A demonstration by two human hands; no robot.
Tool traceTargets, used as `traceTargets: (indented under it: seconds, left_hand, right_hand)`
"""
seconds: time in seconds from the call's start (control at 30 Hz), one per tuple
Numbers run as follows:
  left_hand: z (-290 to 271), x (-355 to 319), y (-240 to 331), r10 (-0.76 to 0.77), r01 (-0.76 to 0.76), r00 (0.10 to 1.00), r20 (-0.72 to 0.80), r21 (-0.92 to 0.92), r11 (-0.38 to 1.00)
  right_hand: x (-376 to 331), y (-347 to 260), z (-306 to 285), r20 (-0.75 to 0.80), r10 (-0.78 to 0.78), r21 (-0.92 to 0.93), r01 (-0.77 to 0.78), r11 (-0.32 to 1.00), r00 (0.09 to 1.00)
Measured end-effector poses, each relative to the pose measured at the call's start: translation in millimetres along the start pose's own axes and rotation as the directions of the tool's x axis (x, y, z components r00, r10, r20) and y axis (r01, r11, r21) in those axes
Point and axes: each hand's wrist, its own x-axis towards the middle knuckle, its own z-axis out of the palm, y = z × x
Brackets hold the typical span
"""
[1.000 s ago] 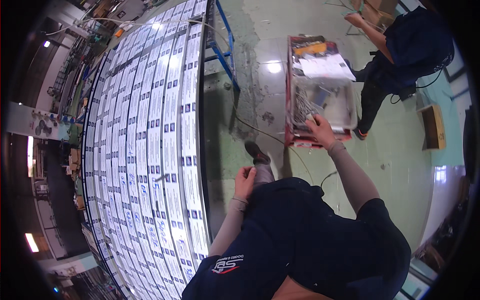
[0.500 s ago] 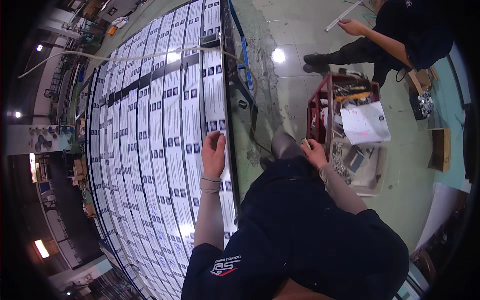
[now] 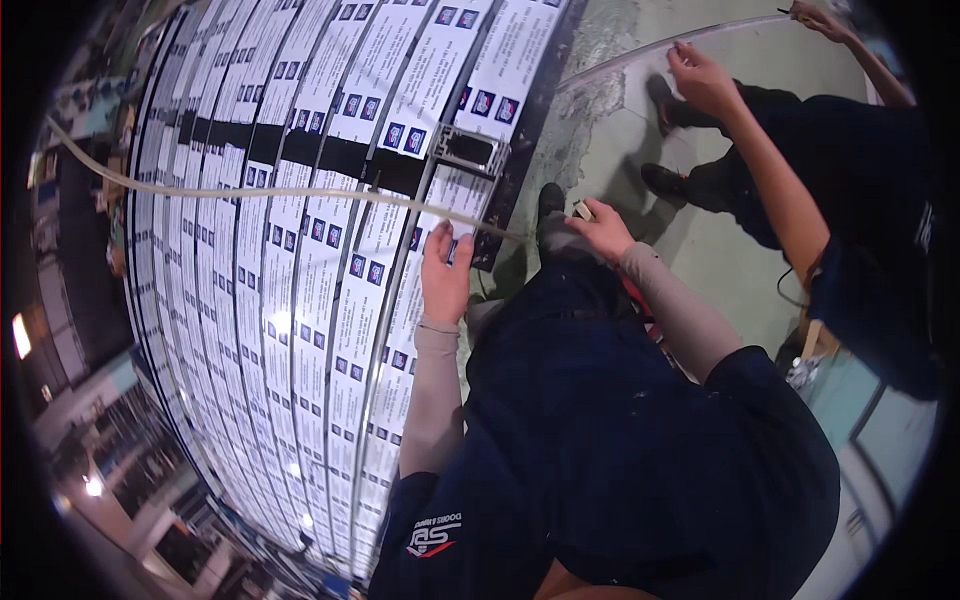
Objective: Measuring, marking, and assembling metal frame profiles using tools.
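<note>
Left hand (image 3: pixel 446 275) is pressing flat, fingers together, on the labelled strip stack (image 3: pixel 300 260) at its 3 o'clock edge; right hand (image 3: pixel 600 228) is pinching a thin pale strip (image 3: pixel 300 192) running toward 9 o'clock. Risk: slack strip snagging the metal bracket (image 3: pixel 470 152)

The small pale object pinched in the right hand (image 3: pixel 600 228) is too small to identify, the thin pale strip (image 3: pixel 300 193) under the left hand (image 3: pixel 446 272) blurs out at the left rim, and the co-worker's dark-sleeved upper body (image 3: pixel 880 230) is cut off at the right.
</note>
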Motion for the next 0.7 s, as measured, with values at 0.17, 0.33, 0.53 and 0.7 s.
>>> traceTargets:
  seconds: [0.17, 0.33, 0.53, 0.7]
  left_hand:
    - [37, 5, 26, -0.163, 0.182, 0.975, -0.15, 0.128, 0.975]
    - [52, 14, 34, -0.242, 0.284, 0.929, -0.28, 0.121, 0.951]
    - [64, 13, 46, -0.264, 0.311, 0.889, -0.375, 0.071, 0.948]
    - [60, 4, 35, -0.234, 0.341, 0.896, -0.379, 0.248, 0.907]
  right_hand:
    - [62, -27, -36, 0.168, -0.057, 0.079, 0.044, 0.996, 0.984]
    - [111, -50, -43, 0.193, -0.134, 0.222, 0.09, 0.971, 0.972]
    - [149, -93, -67, 0.199, -0.191, -0.047, 0.204, 0.978, 0.961]
    - [196, -72, -66, 0.235, -0.302, -0.288, 0.363, 0.886, 0.924]
